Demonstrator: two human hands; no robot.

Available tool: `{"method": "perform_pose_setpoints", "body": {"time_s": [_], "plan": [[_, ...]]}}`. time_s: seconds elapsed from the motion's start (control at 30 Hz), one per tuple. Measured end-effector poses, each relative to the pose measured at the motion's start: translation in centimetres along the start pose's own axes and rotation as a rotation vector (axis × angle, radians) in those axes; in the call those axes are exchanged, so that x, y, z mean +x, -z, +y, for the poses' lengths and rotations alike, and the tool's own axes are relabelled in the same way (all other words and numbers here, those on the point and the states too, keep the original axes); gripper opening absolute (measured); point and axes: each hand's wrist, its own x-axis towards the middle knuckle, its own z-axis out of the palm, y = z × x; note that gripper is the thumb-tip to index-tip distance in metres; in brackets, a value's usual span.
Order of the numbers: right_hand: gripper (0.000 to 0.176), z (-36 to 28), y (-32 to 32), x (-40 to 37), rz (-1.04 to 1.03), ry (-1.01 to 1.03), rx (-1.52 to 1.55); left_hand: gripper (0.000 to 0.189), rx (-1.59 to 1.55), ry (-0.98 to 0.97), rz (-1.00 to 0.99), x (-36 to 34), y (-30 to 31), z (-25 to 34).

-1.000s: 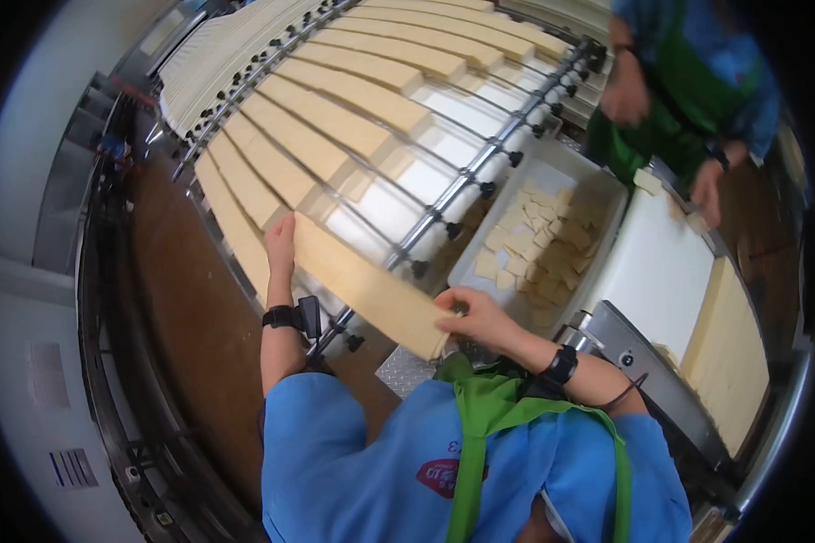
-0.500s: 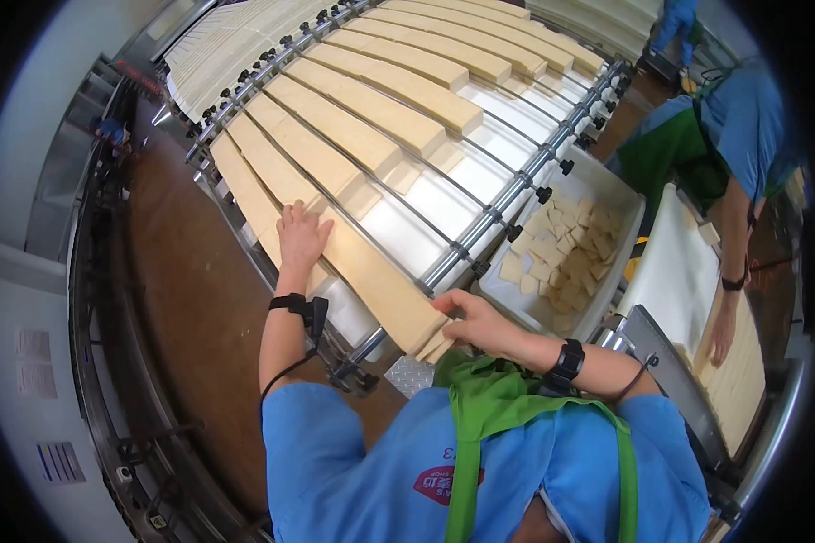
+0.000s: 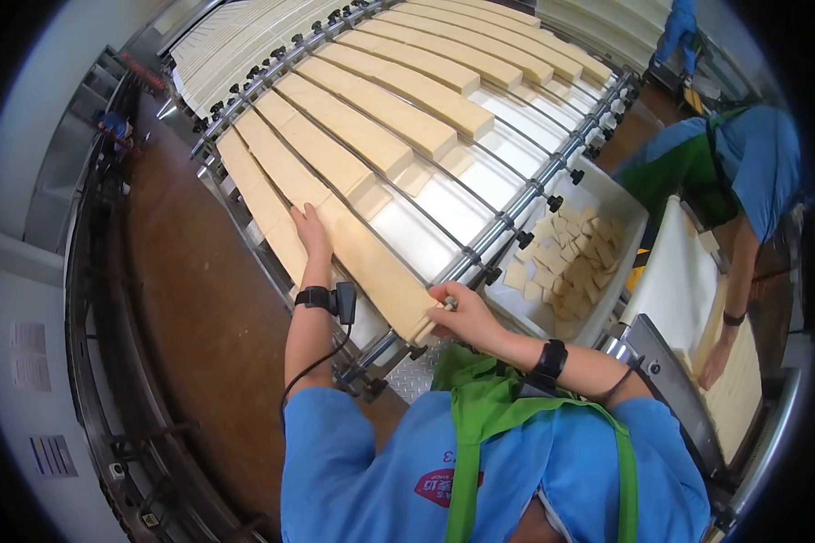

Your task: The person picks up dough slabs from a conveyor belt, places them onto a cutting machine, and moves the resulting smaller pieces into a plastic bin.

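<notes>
My left hand lies at the left side of a long row of thin, pale yellow square slices, its visible fingers stretched out to a break in that row. Some of its fingers are hidden. At the row's near end, by the front metal bar, my right hand has its fingers bent round the last slices, which lean slightly apart. The section between my hands lies on the slatted frame. Another row runs beside it on the left.
More slice rows lie between thin rods, with black knobs along the metal bar. A plastic bin on the right holds loose slices. Beyond it a co-worker reaches over slices on a conveyor. A brown floor lies left.
My left hand has shifted from flat on top of the row to its left side, with fingers closer together. My right hand stays at the near end, its fingers closer round the slices.
</notes>
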Motion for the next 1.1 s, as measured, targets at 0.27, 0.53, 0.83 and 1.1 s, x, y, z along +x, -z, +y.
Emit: {"method": "perform_pose_setpoints", "body": {"time_s": [0.27, 0.53, 0.83, 1.1], "plan": [[0.033, 0.8, 0.1, 0.9, 0.035, 0.056, -0.06, 0.05, -0.016, -0.145, -0.234, -9.0, 3.6, 2.6], [0.06, 1.5, 1.2, 1.2, -0.024, 0.246, -0.352, 0.091, 0.265, -0.178, -0.427, -25.9, 6.0, 4.6], [0.063, 1.6, 9.7, -0.8, -0.177, 0.366, -0.451, 0.1, 0.427, -0.391, -0.396, -23.4, 4.6, 3.3], [0.05, 5.1, 26.3, -12.6, 0.591, 0.127, -0.869, 0.097, 0.2, -0.293, -0.372, -23.3, 4.1, 1.5]]}}
